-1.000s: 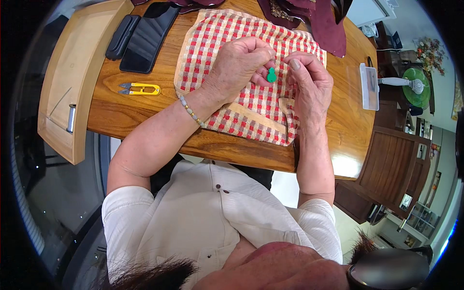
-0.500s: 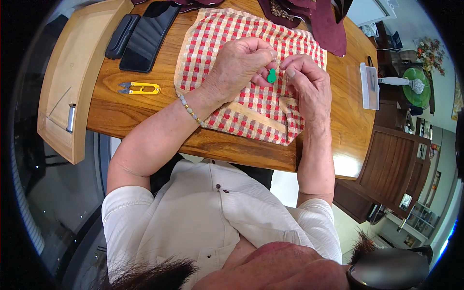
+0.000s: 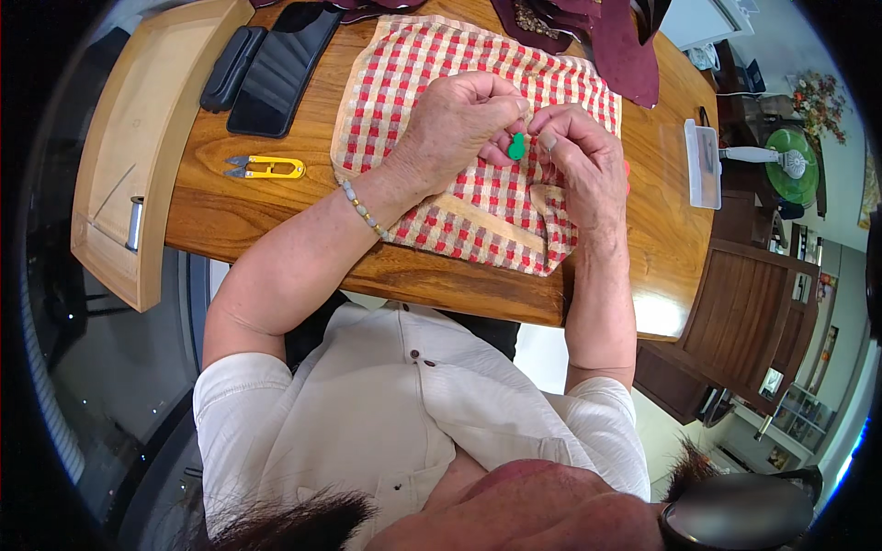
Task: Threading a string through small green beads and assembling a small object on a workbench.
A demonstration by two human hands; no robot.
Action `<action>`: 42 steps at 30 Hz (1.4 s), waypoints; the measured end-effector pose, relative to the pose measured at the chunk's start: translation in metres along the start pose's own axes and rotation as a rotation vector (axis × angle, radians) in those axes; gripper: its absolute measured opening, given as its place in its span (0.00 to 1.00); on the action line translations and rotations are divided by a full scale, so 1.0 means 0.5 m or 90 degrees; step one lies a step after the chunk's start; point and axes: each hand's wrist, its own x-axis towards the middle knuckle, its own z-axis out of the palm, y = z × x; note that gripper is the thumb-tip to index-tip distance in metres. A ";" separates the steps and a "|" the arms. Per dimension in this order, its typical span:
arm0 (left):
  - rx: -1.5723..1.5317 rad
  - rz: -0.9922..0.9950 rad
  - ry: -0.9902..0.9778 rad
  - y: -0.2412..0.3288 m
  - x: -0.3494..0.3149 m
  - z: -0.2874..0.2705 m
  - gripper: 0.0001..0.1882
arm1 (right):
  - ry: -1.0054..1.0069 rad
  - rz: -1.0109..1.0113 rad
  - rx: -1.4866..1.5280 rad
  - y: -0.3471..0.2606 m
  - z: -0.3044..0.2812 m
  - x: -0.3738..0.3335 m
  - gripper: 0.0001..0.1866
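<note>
Both of your hands are over the one checked cloth (image 3: 390, 96), red, brown and cream, spread on the desk (image 3: 322, 243). Your left hand (image 3: 459, 124) has its grip closed on one small green piece (image 3: 516, 146), made of two rounded parts, which sits at the curled fingers, above the cloth and between your two hands. Your right hand (image 3: 588, 170) is just beside it, thumb and forefinger drawn near each other; you cannot tell from this view whether that grip is closed, or on what. One beaded bracelet (image 3: 363, 209) circles your left wrist.

To the left of the cloth, on the desk, you have one pair of yellow snips (image 3: 276, 168) with two dark blades, one black phone (image 3: 285, 69) and, just beside the phone, one black case (image 3: 234, 69). Further left stands one wooden tray (image 3: 138, 101) with two things in it: one spool (image 3: 136, 225) and one thin rod (image 3: 112, 193).

At the far side, dark maroon fabric (image 3: 629, 73) lies in two places, its larger part overlapping the cloth's far right corner. One clear plastic box (image 3: 703, 170) is at the right edge, near one green fan (image 3: 790, 165) beyond the desk.
</note>
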 end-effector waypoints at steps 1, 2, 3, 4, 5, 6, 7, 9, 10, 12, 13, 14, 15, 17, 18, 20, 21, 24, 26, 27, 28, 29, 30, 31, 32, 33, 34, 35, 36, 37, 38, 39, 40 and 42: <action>0.000 0.000 0.000 -0.001 0.000 0.000 0.10 | 0.000 0.000 0.000 -0.001 0.000 0.000 0.04; 0.000 0.000 -0.001 -0.002 0.000 0.000 0.10 | -0.001 0.013 0.010 -0.002 0.000 -0.001 0.04; 0.000 0.001 -0.002 -0.003 0.001 0.000 0.10 | -0.002 0.027 0.020 -0.003 0.000 -0.001 0.05; 0.000 0.001 -0.001 -0.003 0.001 -0.001 0.10 | -0.002 0.026 0.020 -0.002 0.000 -0.001 0.05; 0.006 -0.002 0.001 -0.003 0.002 -0.001 0.10 | -0.002 0.031 0.030 -0.002 0.001 0.000 0.05; 0.012 -0.005 0.004 -0.003 0.002 -0.001 0.10 | -0.002 0.035 0.039 -0.001 0.001 0.001 0.05; 0.012 -0.004 0.004 -0.003 0.002 0.000 0.10 | -0.002 0.035 0.039 0.000 0.000 0.001 0.05; 0.024 -0.006 0.007 -0.002 0.001 0.001 0.10 | -0.011 0.053 0.068 0.000 -0.001 0.001 0.05; 0.024 -0.006 0.007 -0.002 0.002 0.001 0.10 | -0.010 0.053 0.068 0.000 -0.001 0.001 0.05; 0.020 -0.003 -0.002 -0.004 0.002 0.000 0.10 | -0.013 0.050 0.081 0.000 0.000 0.002 0.05; 0.020 -0.003 -0.002 -0.004 0.002 0.000 0.10 | -0.013 0.050 0.081 0.000 0.000 0.002 0.05; 0.022 -0.003 -0.002 -0.005 0.002 0.000 0.10 | -0.015 0.057 0.086 0.000 0.000 0.002 0.05; 0.025 -0.003 -0.002 -0.005 0.002 0.000 0.10 | -0.017 0.064 0.091 0.001 0.000 0.002 0.05; 0.039 0.000 -0.002 -0.002 0.000 0.001 0.10 | -0.014 0.070 0.089 -0.001 0.000 0.002 0.05; 0.053 0.003 -0.001 -0.001 0.000 0.002 0.10 | -0.012 0.076 0.087 -0.002 0.000 0.002 0.05; 0.059 0.005 -0.001 0.003 -0.002 0.002 0.10 | -0.016 0.071 0.089 0.002 0.000 0.003 0.05; 0.065 0.006 -0.001 0.004 -0.003 0.003 0.10 | -0.020 0.067 0.091 0.004 -0.001 0.003 0.05; 0.073 0.017 -0.003 0.003 -0.003 0.002 0.10 | -0.012 0.072 0.081 0.002 0.003 0.002 0.06; 0.075 0.019 -0.004 0.005 -0.004 0.002 0.10 | -0.015 0.080 0.088 0.005 0.002 0.003 0.06; 0.076 0.021 -0.005 0.006 -0.004 0.002 0.10 | -0.019 0.089 0.095 0.005 0.002 0.003 0.06; 0.076 0.021 -0.005 0.005 -0.003 0.002 0.10 | -0.019 0.089 0.095 0.004 0.002 0.003 0.06; 0.079 0.022 -0.005 0.004 -0.002 0.003 0.10 | -0.017 0.090 0.093 0.003 0.002 0.003 0.06; 0.081 0.022 -0.005 0.003 -0.002 0.003 0.10 | -0.015 0.092 0.091 0.002 0.003 0.003 0.06; 0.082 0.023 -0.005 0.002 -0.002 0.003 0.10 | -0.015 0.092 0.091 0.003 0.002 0.003 0.06; 0.079 0.024 -0.003 0.002 -0.001 0.003 0.09 | -0.020 0.096 0.098 0.005 0.000 0.004 0.06; 0.076 0.025 -0.001 0.002 -0.001 0.003 0.09 | -0.025 0.100 0.105 0.006 -0.001 0.004 0.06; 0.076 0.025 0.000 0.002 -0.001 0.003 0.09 | -0.025 0.100 0.105 0.006 0.000 0.004 0.06; 0.070 0.024 -0.001 0.002 -0.001 0.003 0.09 | -0.020 0.101 0.098 0.006 0.002 0.004 0.05; 0.063 0.022 -0.002 0.002 -0.001 0.003 0.09 | -0.015 0.102 0.090 0.005 0.003 0.003 0.05; 0.063 0.022 -0.002 0.000 -0.001 0.003 0.09 | -0.015 0.102 0.090 0.004 0.006 0.003 0.05; 0.054 0.021 -0.005 -0.002 0.000 0.002 0.09 | -0.009 0.099 0.083 0.003 0.009 0.002 0.06; 0.045 0.021 -0.008 -0.004 0.001 0.001 0.09 | -0.003 0.095 0.075 0.002 0.011 0.002 0.06; 0.045 0.021 -0.008 -0.004 0.001 0.001 0.09 | -0.003 0.095 0.075 0.002 0.012 0.001 0.06; 0.041 0.020 -0.004 -0.002 0.000 0.002 0.09 | 0.009 0.086 0.029 0.003 0.014 0.000 0.06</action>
